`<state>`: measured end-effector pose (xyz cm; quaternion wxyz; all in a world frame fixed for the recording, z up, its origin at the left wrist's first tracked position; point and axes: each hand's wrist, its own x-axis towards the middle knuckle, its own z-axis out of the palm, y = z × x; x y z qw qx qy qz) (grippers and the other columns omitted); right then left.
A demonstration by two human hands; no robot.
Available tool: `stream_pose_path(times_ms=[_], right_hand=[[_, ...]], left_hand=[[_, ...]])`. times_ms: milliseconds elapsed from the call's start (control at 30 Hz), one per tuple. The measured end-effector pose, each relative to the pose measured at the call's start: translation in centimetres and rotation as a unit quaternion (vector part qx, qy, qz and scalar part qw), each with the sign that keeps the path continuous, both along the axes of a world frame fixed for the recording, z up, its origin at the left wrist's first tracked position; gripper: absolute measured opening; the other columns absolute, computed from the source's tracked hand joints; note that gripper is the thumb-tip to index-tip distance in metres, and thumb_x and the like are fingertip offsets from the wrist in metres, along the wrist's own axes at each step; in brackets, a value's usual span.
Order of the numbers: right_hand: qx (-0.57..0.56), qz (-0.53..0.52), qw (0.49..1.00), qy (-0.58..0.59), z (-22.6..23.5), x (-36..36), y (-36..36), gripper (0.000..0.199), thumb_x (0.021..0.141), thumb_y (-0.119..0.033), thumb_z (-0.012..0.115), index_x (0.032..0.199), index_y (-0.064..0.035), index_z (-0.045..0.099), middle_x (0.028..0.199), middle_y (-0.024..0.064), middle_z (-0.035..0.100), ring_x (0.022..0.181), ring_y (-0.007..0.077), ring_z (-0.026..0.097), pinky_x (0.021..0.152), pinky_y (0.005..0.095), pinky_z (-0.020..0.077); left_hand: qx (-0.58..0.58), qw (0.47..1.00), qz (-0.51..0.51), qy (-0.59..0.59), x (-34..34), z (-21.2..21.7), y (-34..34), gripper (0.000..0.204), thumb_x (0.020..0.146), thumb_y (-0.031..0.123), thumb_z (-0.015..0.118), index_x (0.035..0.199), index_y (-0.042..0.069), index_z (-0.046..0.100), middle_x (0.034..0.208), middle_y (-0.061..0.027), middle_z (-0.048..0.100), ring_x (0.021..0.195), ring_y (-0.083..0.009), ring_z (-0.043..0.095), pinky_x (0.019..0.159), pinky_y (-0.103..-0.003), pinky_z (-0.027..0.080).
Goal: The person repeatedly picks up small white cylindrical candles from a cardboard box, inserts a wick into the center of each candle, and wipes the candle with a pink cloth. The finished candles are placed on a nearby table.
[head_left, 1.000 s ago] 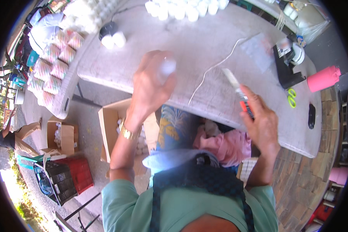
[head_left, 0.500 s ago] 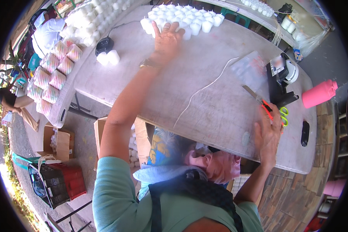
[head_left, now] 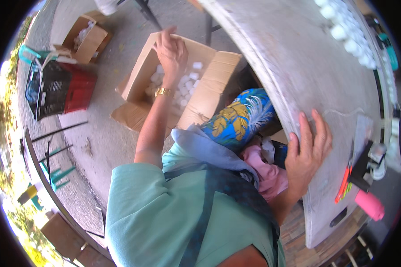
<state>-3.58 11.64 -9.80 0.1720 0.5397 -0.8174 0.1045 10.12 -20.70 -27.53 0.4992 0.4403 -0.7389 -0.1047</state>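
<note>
White cups (head_left: 182, 84) in box (head_left: 140, 73), beneath left fingers (head_left: 165, 42)

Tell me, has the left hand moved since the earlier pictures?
Yes. The left hand left the white cups on the table and went down into the cardboard box.

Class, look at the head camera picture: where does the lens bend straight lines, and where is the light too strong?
Head view: the grey table edge curves strongly from fisheye distortion; black corners ring the picture; the left rim by the red crate is washed out by sunlight; the left hand over the cardboard box looks slightly blurred.
</note>
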Motion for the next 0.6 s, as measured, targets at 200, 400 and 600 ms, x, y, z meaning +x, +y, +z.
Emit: stream_pose_path(times_ms=[200, 400, 600], right_hand=[[-0.083, 0.051, 0.995, -0.016, -2.5, -0.8, 0.9, 0.025, 0.087, -0.015, 0.068, 0.105, 0.0023, 0.065, 0.109, 0.0161, 0.063, 0.099, 0.0356, 0.058, 0.082, 0.0453, 0.0503], [-0.027, 0.069, 0.994, -0.084, -0.8, -1.4, 0.8, 0.021, 0.088, -0.005, 0.064, 0.106, 0.0047, 0.064, 0.11, 0.0183, 0.062, 0.099, 0.036, 0.058, 0.082, 0.0452, 0.0516], [0.041, -0.003, 0.994, -0.098, 1.0, -1.9, 1.7, 0.032, 0.09, -0.01, 0.062, 0.119, 0.004, 0.062, 0.123, 0.0163, 0.058, 0.108, 0.0359, 0.056, 0.088, 0.0458, 0.0478]], left_hand=[[0.466, 0.826, -0.097, -0.303, 8.8, -24.0, 3.2, 0.042, 0.078, 0.014, 0.055, 0.121, 0.009, 0.056, 0.12, -0.0232, 0.059, 0.114, -0.0396, 0.057, 0.094, -0.048, 0.047], [0.566, 0.726, -0.116, -0.373, 9.3, -33.7, 9.6, 0.049, 0.083, 0.036, 0.062, 0.121, 0.007, 0.055, 0.112, -0.0283, 0.063, 0.107, -0.0425, 0.06, 0.093, -0.048, 0.048], [0.535, 0.819, -0.062, -0.195, 9.0, -26.2, 7.7, 0.041, 0.08, 0.028, 0.067, 0.117, 0.009, 0.061, 0.095, -0.0189, 0.069, 0.088, -0.0259, 0.067, 0.079, -0.038, 0.054]])
